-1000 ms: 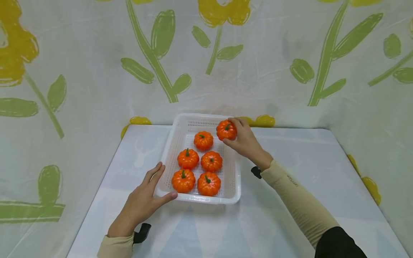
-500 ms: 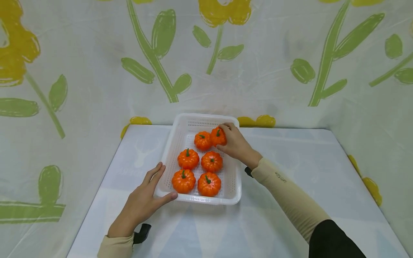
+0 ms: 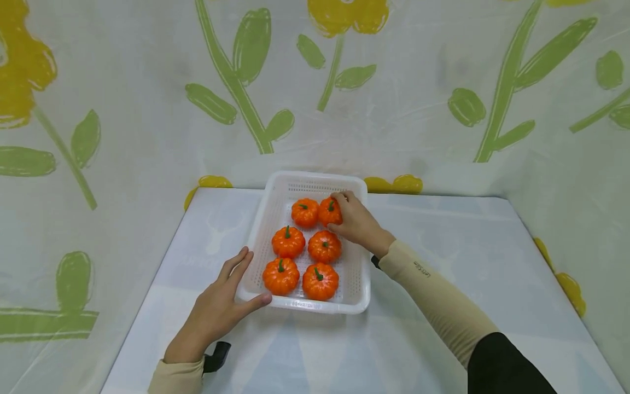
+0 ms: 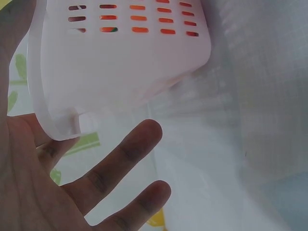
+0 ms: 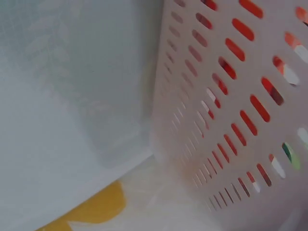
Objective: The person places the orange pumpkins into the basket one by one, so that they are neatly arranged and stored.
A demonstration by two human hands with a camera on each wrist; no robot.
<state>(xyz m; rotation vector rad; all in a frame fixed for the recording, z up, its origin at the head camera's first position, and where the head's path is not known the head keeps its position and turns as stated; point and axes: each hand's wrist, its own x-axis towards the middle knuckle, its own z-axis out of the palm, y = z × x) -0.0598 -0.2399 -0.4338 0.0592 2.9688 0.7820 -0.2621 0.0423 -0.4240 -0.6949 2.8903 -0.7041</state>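
My right hand (image 3: 359, 223) reaches into a white plastic basket (image 3: 315, 305) and holds a small orange pumpkin (image 3: 329, 212) with a green stem at the far right of the group. That pumpkin sits right beside another pumpkin (image 3: 304, 213). Several more like them stand in two columns toward the near end. At the basket's near left corner, my left hand (image 3: 211, 309) rests with spread, straight fingers. In the left wrist view the basket rim (image 4: 36, 96) passes between thumb and fingers. The right wrist view shows only the slotted basket wall (image 5: 231, 120); the right hand is hidden there.
The basket stands on a pale patterned table (image 3: 443, 262), near its back edge. Behind it hangs a white cloth (image 3: 394, 120) with yellow flowers and green leaves. A black strap piece (image 3: 217, 357) sits at the left wrist.
My right hand has lowered the pumpkin into the basket and moved left, setting it against the neighbouring pumpkin, which shifted slightly left. My left hand has stayed at the corner.
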